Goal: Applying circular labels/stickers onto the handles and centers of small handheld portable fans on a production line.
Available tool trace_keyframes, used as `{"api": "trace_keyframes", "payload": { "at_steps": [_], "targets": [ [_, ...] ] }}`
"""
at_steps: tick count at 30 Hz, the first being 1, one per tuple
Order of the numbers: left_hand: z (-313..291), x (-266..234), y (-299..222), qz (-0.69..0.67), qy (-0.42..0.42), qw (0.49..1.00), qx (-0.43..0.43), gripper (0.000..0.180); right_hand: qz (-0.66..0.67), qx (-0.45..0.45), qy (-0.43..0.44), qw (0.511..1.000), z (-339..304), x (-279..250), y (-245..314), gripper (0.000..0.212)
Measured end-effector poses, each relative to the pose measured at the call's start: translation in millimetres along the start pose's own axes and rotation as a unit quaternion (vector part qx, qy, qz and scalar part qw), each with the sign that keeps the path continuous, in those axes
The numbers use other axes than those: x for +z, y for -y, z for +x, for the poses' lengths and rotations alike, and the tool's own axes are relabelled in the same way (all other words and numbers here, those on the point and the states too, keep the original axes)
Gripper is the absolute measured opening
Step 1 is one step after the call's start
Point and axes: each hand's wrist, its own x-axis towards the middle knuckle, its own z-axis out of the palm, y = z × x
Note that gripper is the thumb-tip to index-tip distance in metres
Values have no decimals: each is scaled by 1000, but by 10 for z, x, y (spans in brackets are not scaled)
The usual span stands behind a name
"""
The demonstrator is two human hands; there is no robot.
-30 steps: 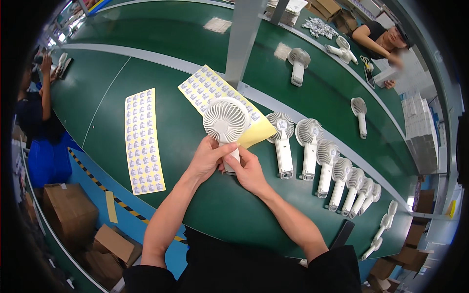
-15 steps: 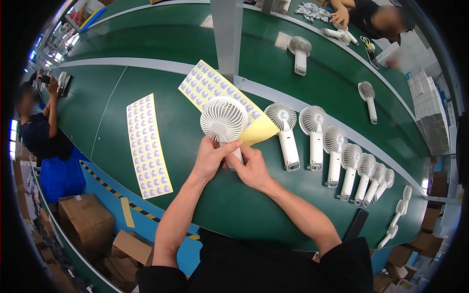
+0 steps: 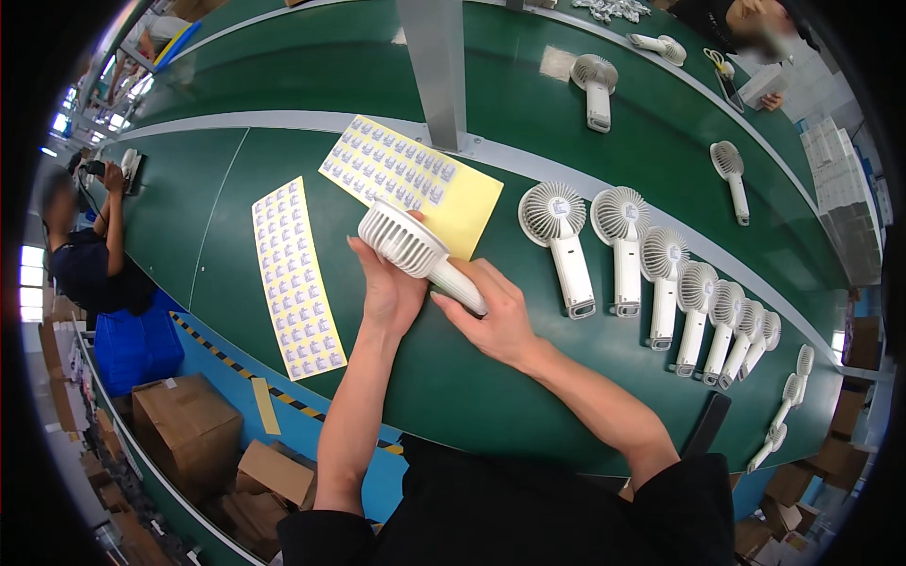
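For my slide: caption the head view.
Both hands hold a white handheld fan above a green table.

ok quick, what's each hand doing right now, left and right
Left hand: closed around the white handheld fan, just below its round head.
Right hand: gripping the same fan's handle.
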Motion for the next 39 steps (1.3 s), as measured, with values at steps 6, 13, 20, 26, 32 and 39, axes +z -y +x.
{"api": "trace_keyframes", "payload": {
  "at_steps": [6,13,20,26,32,39],
  "targets": [
    [44,51,-60,-79,-50,995,20,84,52,-46,1,998,16,5,-14,38],
    [37,168,-103,-61,-118,991,34,82,-19,-34,26,999,-25,-61,-10,35],
    [72,138,-129,40,-33,998,44,70,375,270,132,877,81,-204,-49,35],
    [44,91,-7,205,31,977,43,53,576,307,194,732,168,-325,-150,37],
    [-23,106,37,217,-16,976,28,47,594,322,231,700,156,-293,-110,34],
    [-76,227,-94,245,1,969,23,40,457,316,266,788,147,-285,-38,35]
  ]
}}
